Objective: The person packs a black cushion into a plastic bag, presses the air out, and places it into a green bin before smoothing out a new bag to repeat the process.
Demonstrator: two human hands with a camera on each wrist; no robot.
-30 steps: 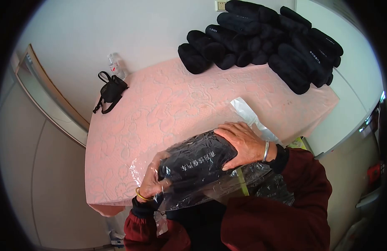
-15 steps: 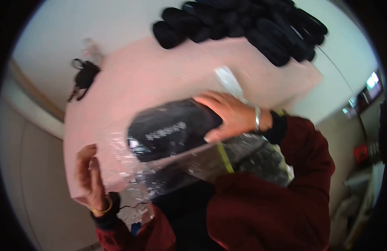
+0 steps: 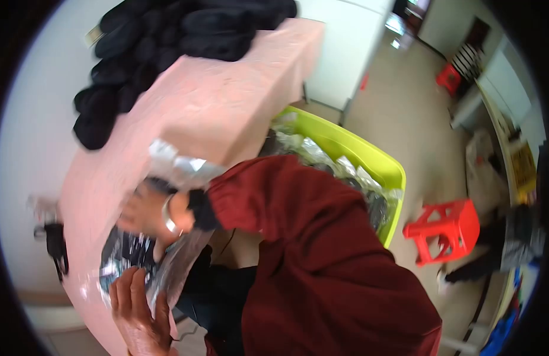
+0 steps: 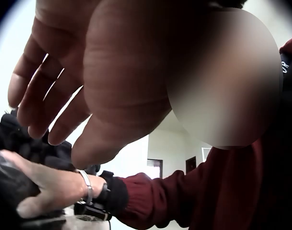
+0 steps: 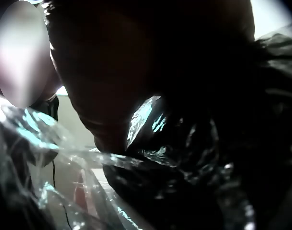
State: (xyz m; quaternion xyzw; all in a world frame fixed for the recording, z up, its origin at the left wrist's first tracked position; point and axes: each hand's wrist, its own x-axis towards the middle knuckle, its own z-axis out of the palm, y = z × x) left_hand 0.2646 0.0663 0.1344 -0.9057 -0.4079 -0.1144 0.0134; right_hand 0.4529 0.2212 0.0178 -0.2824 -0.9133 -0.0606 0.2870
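Observation:
A black, plush-looking cushion (image 3: 129,246) lies on the near part of the pink-covered table, inside a clear plastic bag (image 3: 185,163) whose white end sticks out beyond it. My right hand (image 3: 150,213) grips the cushion from above, its thumb on the near side; the motion blurs it in the head view. In the left wrist view the same hand (image 4: 55,187) shows with its thumb against the dark bundle. Near the bag's other end is my left hand (image 3: 135,314), fingers extended and holding nothing. Shiny film and dark cushion fill much of the right wrist view.
Many similar black cushions (image 3: 147,44) are piled at the back of the pink tablecloth (image 3: 250,77). A lime-green tub (image 3: 399,178) to the right holds several bagged dark items. Beyond it stands a red stool (image 3: 452,228). A black strapped pouch (image 3: 56,243) lies at the table's left edge.
The left hand has let go of the bagged cushion and drawn back, then come near its end again. The right hand stays on the cushion. The head view has swung right, bringing in the tub.

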